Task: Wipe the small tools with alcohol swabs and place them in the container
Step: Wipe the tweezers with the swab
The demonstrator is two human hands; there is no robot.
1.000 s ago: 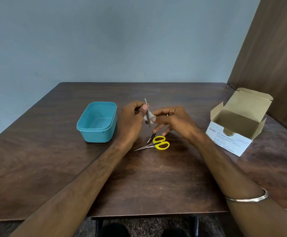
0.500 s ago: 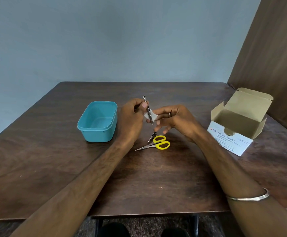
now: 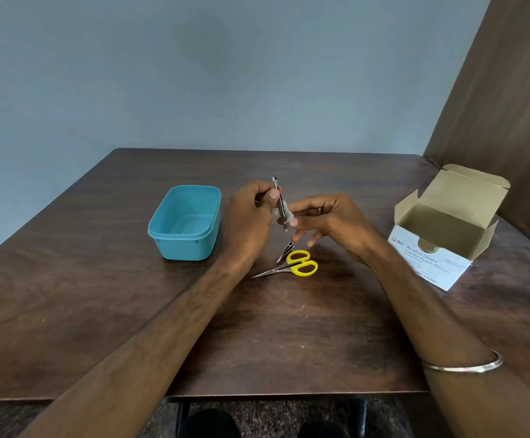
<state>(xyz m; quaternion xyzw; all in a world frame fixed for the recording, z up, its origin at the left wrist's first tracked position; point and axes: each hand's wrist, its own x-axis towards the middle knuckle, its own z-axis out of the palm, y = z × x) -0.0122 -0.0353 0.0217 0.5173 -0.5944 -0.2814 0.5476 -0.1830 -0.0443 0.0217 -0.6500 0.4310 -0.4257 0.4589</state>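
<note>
Since a second ago: the slim steel tool (image 3: 280, 202) has tipped from upright to leaning, its top end now toward the container, and the swab has slid lower on its shaft.
Left grip: the left hand (image 3: 251, 221) pinches the tool near its upper part between thumb and fingers, held above the bench (image 3: 68, 295).
Right grip: the right hand (image 3: 330, 221) presses a white alcohol swab (image 3: 284, 213) around the shaft, other fingers spread loose.
Handling: the tool looks light, rigid and smooth; wet with alcohol it would likely be slippery, so a firm pinch at mid-shaft, clear of the pointed end, seems safest. The swab is soft and limp.
Waiting: yellow-handled scissors (image 3: 292, 267) lie on the bench below the hands, touching a small metal clipper-like tool (image 3: 285, 250) that is too small to identify surely.
Destination: the teal plastic container (image 3: 185, 221) sits to the left, apparently empty.
Supply: an open alcohol swab box (image 3: 443, 229) stands well apart to the right.
</note>
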